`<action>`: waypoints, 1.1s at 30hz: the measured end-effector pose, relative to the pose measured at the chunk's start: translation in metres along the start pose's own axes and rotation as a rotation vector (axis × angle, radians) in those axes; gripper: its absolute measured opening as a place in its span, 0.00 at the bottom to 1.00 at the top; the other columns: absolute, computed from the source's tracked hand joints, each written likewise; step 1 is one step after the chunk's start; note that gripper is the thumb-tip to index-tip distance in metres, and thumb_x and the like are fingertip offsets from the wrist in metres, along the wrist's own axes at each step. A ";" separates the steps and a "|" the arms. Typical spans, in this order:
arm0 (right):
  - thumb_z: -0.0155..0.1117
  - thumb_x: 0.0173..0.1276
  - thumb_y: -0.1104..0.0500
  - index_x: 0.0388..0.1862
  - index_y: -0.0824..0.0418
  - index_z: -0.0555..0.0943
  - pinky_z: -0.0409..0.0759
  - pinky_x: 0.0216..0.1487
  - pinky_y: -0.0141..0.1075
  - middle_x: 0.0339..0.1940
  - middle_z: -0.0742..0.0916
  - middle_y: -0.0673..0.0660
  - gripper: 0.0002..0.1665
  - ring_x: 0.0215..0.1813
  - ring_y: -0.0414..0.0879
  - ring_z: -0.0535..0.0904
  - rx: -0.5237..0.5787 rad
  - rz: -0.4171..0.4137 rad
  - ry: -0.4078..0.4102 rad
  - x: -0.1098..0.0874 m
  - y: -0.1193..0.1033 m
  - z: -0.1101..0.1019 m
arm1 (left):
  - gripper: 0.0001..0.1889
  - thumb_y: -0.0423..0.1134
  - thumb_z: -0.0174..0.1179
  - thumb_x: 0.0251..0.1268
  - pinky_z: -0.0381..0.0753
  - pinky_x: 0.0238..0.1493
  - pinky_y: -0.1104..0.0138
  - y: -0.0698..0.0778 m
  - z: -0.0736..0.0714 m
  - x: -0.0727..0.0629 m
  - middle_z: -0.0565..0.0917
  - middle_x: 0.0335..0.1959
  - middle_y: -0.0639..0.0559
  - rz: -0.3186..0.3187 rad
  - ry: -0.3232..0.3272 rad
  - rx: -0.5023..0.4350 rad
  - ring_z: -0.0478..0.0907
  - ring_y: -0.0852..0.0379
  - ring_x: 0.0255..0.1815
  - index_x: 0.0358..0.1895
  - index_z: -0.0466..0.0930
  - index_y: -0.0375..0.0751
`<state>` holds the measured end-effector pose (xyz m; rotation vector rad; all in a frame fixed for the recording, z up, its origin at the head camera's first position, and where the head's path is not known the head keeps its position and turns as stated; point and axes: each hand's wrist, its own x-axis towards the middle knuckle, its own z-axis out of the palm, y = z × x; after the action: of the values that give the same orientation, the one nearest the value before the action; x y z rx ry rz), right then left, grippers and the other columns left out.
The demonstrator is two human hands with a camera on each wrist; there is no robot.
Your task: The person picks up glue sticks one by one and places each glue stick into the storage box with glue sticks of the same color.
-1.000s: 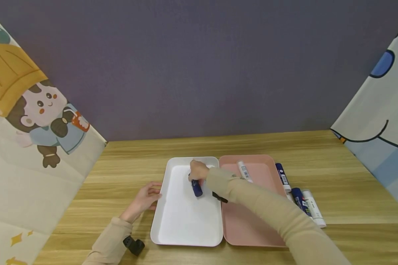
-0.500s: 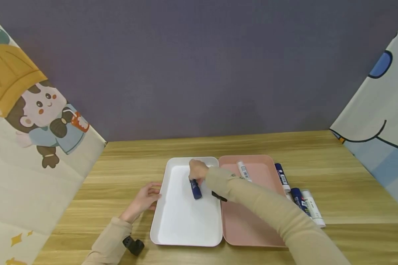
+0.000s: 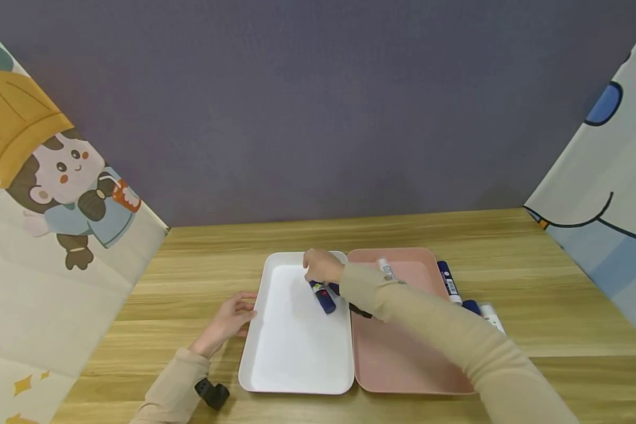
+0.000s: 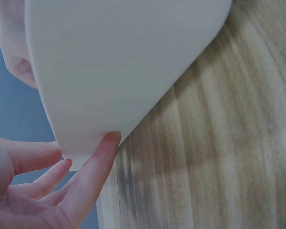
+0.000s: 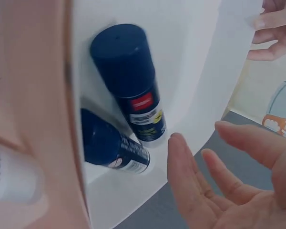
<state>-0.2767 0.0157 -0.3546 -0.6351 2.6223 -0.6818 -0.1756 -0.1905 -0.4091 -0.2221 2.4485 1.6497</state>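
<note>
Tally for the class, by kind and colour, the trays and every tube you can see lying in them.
White tray: 1
Pink tray: 1
Dark blue tubes, both in the white one: 2
White tube, in the pink one: 1
Total in view: 5

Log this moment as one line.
left hand: touching white tray; right hand: holding nothing; two blue tubes: in white tray; white tube: in pink tray
</note>
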 end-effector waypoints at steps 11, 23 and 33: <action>0.60 0.58 0.65 0.46 0.65 0.76 0.69 0.25 0.31 0.39 0.80 0.57 0.15 0.21 0.42 0.67 0.024 -0.084 0.006 -0.017 0.013 -0.010 | 0.20 0.25 0.48 0.60 0.82 0.29 0.59 -0.001 -0.001 0.000 0.73 0.44 0.33 -0.006 0.001 0.003 0.77 0.51 0.33 0.57 0.62 0.29; 0.58 0.57 0.68 0.46 0.67 0.75 0.65 0.19 0.28 0.26 0.78 0.56 0.16 0.20 0.41 0.67 0.085 -0.124 0.013 -0.033 0.033 -0.025 | 0.20 0.25 0.48 0.60 0.82 0.30 0.60 0.002 0.002 0.003 0.72 0.44 0.33 -0.014 0.005 -0.003 0.77 0.52 0.33 0.57 0.63 0.30; 0.56 0.57 0.68 0.48 0.65 0.75 0.70 0.24 0.31 0.29 0.79 0.55 0.18 0.24 0.43 0.70 0.026 -0.153 0.071 -0.044 0.064 -0.049 | 0.20 0.25 0.48 0.60 0.82 0.30 0.61 0.008 0.008 0.010 0.72 0.44 0.34 -0.018 0.018 -0.010 0.77 0.53 0.33 0.57 0.62 0.30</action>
<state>-0.2824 0.1057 -0.3385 -0.8251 2.6439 -0.7962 -0.1868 -0.1801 -0.4069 -0.2614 2.4443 1.6600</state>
